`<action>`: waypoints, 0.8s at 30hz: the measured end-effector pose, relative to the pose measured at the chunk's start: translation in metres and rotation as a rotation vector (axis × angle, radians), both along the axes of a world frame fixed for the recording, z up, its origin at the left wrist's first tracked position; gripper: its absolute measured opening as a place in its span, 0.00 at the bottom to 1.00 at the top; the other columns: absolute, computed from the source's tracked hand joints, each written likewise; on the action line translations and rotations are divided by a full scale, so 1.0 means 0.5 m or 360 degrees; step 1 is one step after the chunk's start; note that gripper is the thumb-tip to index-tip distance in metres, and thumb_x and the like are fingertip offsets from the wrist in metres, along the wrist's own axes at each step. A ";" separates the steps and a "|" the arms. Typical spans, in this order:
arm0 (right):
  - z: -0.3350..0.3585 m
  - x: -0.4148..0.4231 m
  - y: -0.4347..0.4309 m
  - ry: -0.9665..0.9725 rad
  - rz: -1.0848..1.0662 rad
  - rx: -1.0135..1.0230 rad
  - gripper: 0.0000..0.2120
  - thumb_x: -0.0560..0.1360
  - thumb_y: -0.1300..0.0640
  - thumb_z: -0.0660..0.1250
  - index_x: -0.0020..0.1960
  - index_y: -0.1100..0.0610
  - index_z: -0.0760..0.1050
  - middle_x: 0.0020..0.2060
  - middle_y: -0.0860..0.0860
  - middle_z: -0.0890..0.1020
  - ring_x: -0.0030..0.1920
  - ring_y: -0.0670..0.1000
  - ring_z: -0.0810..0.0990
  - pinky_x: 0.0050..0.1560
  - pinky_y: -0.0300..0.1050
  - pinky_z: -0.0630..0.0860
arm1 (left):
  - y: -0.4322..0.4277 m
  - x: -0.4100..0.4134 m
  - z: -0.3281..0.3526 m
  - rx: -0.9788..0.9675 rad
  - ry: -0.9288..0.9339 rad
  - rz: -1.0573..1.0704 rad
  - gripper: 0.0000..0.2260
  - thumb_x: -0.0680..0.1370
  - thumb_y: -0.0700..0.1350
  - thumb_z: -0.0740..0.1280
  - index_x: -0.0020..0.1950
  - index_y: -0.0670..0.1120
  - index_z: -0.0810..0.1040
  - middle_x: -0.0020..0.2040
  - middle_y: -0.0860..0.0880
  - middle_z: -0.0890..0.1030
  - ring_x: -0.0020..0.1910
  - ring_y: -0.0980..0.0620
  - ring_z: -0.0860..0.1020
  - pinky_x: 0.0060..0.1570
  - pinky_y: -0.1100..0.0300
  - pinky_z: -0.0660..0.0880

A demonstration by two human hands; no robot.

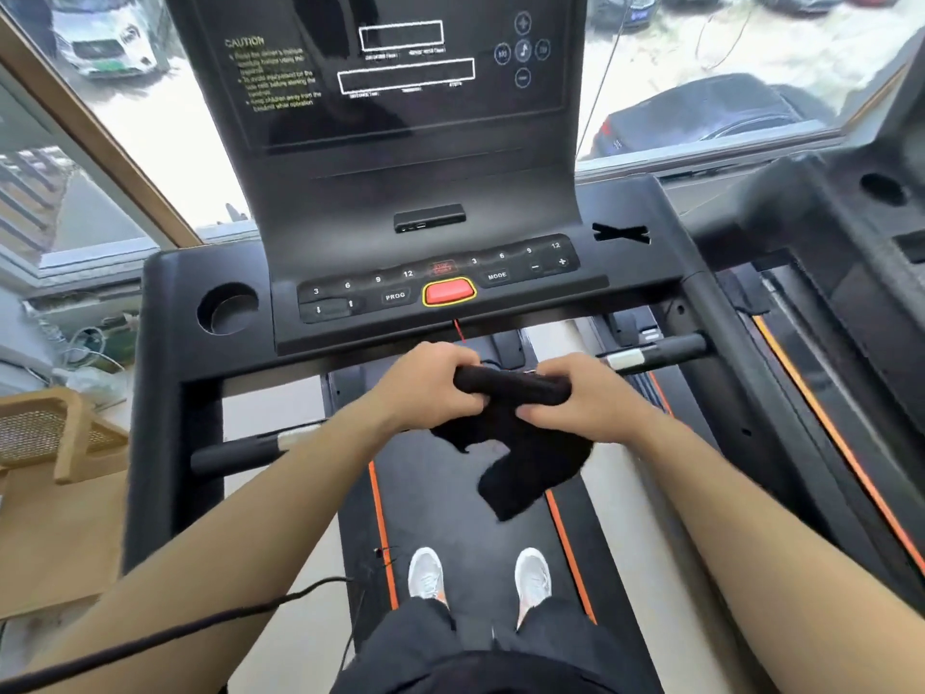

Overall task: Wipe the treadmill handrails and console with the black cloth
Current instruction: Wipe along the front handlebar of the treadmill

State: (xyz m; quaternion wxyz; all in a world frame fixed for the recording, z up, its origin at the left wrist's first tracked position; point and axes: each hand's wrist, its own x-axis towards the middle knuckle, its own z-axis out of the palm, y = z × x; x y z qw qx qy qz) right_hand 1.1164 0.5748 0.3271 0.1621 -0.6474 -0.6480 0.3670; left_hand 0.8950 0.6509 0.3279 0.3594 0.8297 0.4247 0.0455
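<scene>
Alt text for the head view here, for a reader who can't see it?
The left hand and right hand grip a bunched black cloth between them near the treadmill console, one end hanging loose. The person stands on the belt in pale shoes.

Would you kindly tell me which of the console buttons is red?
The wide button in the middle of the lower row of the console, between PROG and MODE. It alone is red with a yellow rim; the others are black with white markings.
</scene>
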 end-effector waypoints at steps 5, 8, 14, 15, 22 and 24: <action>0.002 0.129 0.050 -0.0342 -0.0005 -0.0055 0.14 0.70 0.47 0.74 0.35 0.48 0.69 0.29 0.44 0.73 0.35 0.46 0.74 0.35 0.45 0.68 | 0.027 0.081 -0.019 -0.0040 0.0214 0.0215 0.08 0.71 0.51 0.71 0.39 0.48 0.76 0.37 0.51 0.80 0.43 0.48 0.79 0.41 0.52 0.75; -0.029 0.165 0.110 -0.0575 0.0044 -0.0047 0.06 0.73 0.49 0.70 0.43 0.47 0.74 0.38 0.46 0.81 0.44 0.54 0.79 0.41 0.47 0.72 | 0.048 0.135 -0.044 0.0043 0.0346 0.0336 0.10 0.72 0.52 0.72 0.47 0.48 0.77 0.45 0.50 0.82 0.49 0.45 0.80 0.45 0.52 0.76; -0.118 0.139 0.121 -0.1034 0.0035 0.0414 0.25 0.70 0.49 0.68 0.65 0.56 0.73 0.57 0.56 0.77 0.57 0.61 0.75 0.52 0.54 0.73 | 0.001 0.201 -0.095 0.1086 0.0653 0.0707 0.20 0.70 0.46 0.69 0.61 0.46 0.76 0.63 0.46 0.78 0.59 0.41 0.76 0.51 0.48 0.72; -0.137 0.129 0.100 -0.0988 0.0093 0.0507 0.25 0.68 0.47 0.66 0.63 0.56 0.74 0.55 0.55 0.78 0.55 0.60 0.76 0.51 0.54 0.74 | -0.023 0.205 -0.110 0.1240 0.0500 0.0629 0.20 0.68 0.46 0.68 0.60 0.46 0.77 0.65 0.45 0.77 0.61 0.40 0.75 0.53 0.47 0.71; -0.239 0.110 0.068 -0.1044 0.0474 0.0500 0.21 0.63 0.47 0.72 0.53 0.54 0.74 0.49 0.52 0.81 0.50 0.56 0.80 0.53 0.50 0.72 | -0.069 0.238 -0.230 0.0730 0.0794 0.0247 0.17 0.68 0.50 0.69 0.54 0.47 0.73 0.50 0.47 0.81 0.49 0.43 0.79 0.48 0.51 0.73; -0.234 0.099 0.106 -0.1135 0.0527 0.0388 0.14 0.66 0.49 0.71 0.48 0.53 0.75 0.44 0.51 0.82 0.44 0.56 0.82 0.42 0.48 0.71 | -0.030 0.253 -0.223 0.0663 0.1011 0.0261 0.10 0.70 0.51 0.69 0.45 0.50 0.70 0.44 0.48 0.81 0.44 0.44 0.81 0.38 0.54 0.70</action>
